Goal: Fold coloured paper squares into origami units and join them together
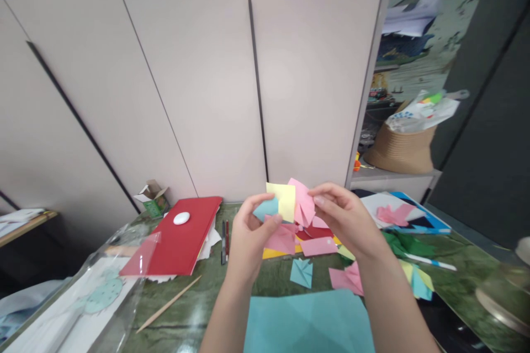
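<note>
One yellow paper and one pink folded paper are meeting edge to edge in the air, above the green surface. The left hand is clamping the yellow paper and a blue piece between thumb and fingers, while the right hand is pinching the right side of the pink folded paper. The pink folded paper seems to be tucking partly behind the yellow one, though the overlap is too small to be sure. Below, a blue folded piece is lying just beyond a large blue sheet. To the left, a white round object is resting on a red folder, and a pointed wooden stick is lying nearer the camera.
</note>
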Tool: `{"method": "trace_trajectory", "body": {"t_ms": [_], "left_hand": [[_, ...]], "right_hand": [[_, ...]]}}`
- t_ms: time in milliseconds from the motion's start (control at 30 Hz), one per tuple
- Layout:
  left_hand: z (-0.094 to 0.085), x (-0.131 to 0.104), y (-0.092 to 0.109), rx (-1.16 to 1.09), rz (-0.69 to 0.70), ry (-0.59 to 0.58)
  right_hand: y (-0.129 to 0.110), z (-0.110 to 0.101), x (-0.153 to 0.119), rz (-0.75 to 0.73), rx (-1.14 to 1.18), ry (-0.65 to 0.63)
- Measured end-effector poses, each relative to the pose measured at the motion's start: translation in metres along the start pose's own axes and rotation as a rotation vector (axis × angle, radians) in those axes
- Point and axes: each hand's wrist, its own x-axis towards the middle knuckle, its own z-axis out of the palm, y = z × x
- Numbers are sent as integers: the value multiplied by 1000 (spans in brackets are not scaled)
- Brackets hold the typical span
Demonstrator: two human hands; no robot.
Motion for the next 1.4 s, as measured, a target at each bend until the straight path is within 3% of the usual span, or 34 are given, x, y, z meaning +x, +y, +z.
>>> {"method": "trace_trajectory", "body": {"t_ms": [167, 333, 467, 533, 633, 767, 867, 1067, 1200, 1300, 1400], "left_hand": [[1, 1, 1, -42, 16, -13], [0, 2, 0, -100, -8, -8], [-2, 2, -2, 4, 24, 64], [-3, 2, -3, 40, 42, 76], [-3, 2, -3, 26, 33, 61], [-1, 2, 1, -59, -9, 45], [-1, 2, 3, -116, -42, 49], [-4, 2, -2, -70, -52, 81], [-5, 0, -3, 175, 120, 103], [-2, -3, 1, 351, 237, 100], [0, -6, 5, 426, 267, 104]], "right_hand": [[0, 0, -1, 13, -85, -15], [-8, 5, -2, -74, -403, 41], [-16, 13, -10, -433, -689, 135], [-19, 17, -14, -620, -861, 111], [-20, 21, -16, -748, -1016, 47], [-15, 21, -12, -869, -992, 67], [-11, 19, -8, -867, -935, 86], [-3, 20, -6, -721, -891, 185], [-3, 23, -7, -710, -891, 217], [-5, 24, -8, -780, -929, 221], [-4, 26, -8, -884, -966, 228]]}}
